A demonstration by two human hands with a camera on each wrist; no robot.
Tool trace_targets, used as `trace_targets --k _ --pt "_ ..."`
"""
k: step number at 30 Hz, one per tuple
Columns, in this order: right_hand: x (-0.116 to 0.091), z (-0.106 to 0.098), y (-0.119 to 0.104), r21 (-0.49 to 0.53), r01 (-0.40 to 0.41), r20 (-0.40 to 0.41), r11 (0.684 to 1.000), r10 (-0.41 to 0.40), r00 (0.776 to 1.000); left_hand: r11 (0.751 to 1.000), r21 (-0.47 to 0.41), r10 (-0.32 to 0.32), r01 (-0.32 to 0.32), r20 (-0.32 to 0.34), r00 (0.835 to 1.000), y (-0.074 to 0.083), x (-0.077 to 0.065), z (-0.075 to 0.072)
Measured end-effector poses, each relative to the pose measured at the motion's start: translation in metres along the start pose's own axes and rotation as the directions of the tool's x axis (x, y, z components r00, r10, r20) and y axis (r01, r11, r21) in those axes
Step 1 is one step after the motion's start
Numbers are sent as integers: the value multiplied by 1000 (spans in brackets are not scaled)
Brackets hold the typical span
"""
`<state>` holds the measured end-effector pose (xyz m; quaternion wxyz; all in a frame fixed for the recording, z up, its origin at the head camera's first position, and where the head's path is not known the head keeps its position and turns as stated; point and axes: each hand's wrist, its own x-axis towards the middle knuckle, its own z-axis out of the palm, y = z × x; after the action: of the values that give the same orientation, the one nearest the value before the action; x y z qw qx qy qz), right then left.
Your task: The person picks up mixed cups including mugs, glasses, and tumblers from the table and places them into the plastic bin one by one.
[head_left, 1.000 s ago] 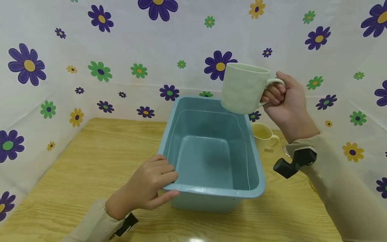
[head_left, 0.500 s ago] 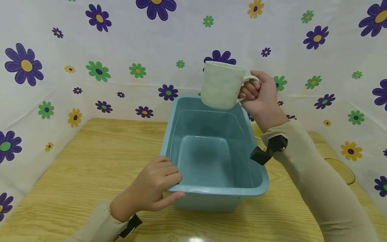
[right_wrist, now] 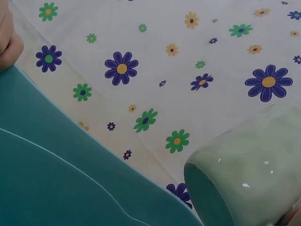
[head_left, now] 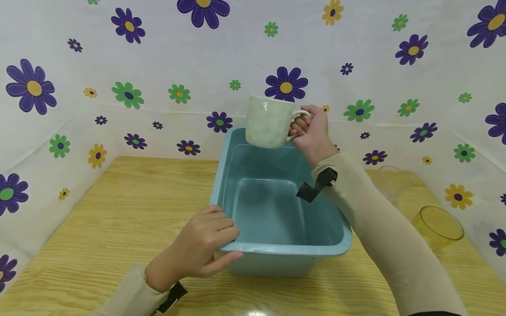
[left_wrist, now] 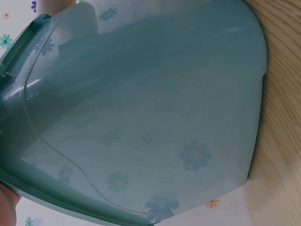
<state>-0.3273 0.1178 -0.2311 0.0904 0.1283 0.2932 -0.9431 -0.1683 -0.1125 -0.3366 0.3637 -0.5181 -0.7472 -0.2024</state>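
A pale green mug (head_left: 269,123) hangs in the air over the far end of a blue plastic tub (head_left: 229,175). My right hand (head_left: 310,131) grips it by the handle, and the mug leans a little. In the right wrist view, the mug (right_wrist: 254,165) fills the lower right. At the tub's near left corner my left hand (head_left: 205,239) holds the rim, fingers curled over it and thumb along the outside. The left wrist view mostly shows the tub's side wall (left_wrist: 150,103). Nothing is visible inside the tub.
An amber glass cup (head_left: 439,226) stands to the right on the wooden table (head_left: 158,197), with a clear glass vessel (head_left: 393,182) behind it, partly covered by my right sleeve (head_left: 379,219). A flower-patterned cloth (head_left: 166,52) encloses the back and sides.
My right hand has carried the pale green mug leftward over the tub and slightly down. My right arm now covers the yellow mug. The left hand keeps its hold on the rim.
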Motion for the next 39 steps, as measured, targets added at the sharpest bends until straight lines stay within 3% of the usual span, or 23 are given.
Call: trace_targets --k 13,21,28,32,39 --pt "11 -12 7 -40 -24 -66 999 22 998 1000 5 18 -18 -27 999 -1 -1 2" --pt "14 -15 14 -169 -51 -97 984 35 995 1000 5 8 -7 -10 1000 -1 -1 1" --pt "17 -18 22 -296 -82 -125 952 47 991 1000 11 -1 1 6 1000 -1 -2 0" --pt "19 -19 27 -401 -105 -121 910 61 991 1000 12 1 -1 7 1000 -1 -2 0" --pt "20 -20 38 -623 -116 -177 774 4 984 1000 19 3 -3 8 1000 -2 -3 1"
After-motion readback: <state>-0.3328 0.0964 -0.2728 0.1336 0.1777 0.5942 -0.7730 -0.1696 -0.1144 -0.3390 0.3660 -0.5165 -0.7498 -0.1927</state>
